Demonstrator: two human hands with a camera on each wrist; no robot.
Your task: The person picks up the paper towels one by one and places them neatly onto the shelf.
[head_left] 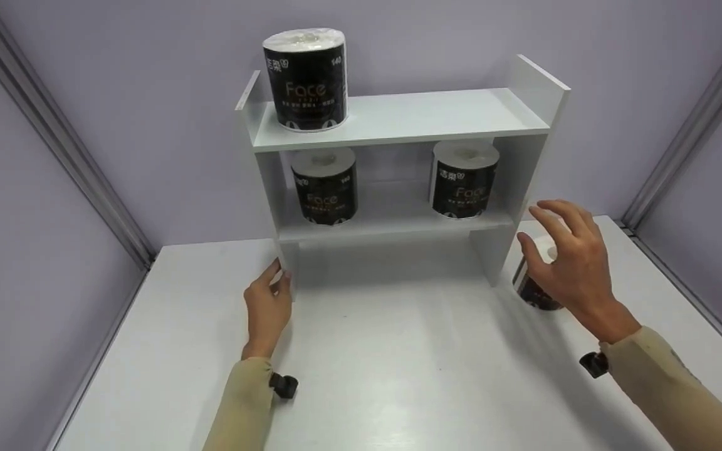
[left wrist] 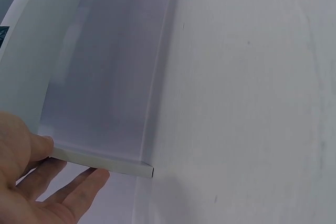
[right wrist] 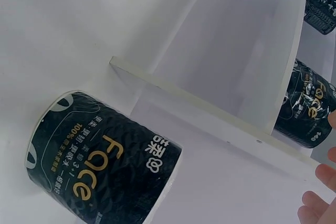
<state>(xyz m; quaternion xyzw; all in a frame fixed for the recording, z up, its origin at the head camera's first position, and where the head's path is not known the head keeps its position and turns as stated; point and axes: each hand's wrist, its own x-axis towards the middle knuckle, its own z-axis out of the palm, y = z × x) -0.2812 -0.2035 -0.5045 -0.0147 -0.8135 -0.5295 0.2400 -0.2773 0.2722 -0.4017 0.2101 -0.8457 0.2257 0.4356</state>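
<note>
My left hand (head_left: 267,310) pinches the lower left side panel of a white two-tier shelf (head_left: 398,235). In the left wrist view the thumb lies on one face of the panel edge (left wrist: 105,163) and fingers on the other. To the right of the shelf, my right hand (head_left: 571,263) hovers with spread, bent fingers and nothing between them. Behind it, partly hidden, a black-labelled toilet paper roll (head_left: 539,294) stands on the table; the right wrist view shows this roll (right wrist: 102,161) beside the side panel (right wrist: 184,100).
One roll (head_left: 308,84) stands at the left of the top shelf. Two more, a left roll (head_left: 325,191) and a right roll (head_left: 464,181), stand on the middle shelf. The white table (head_left: 386,376) meets lilac walls (head_left: 179,125) with metal corner posts.
</note>
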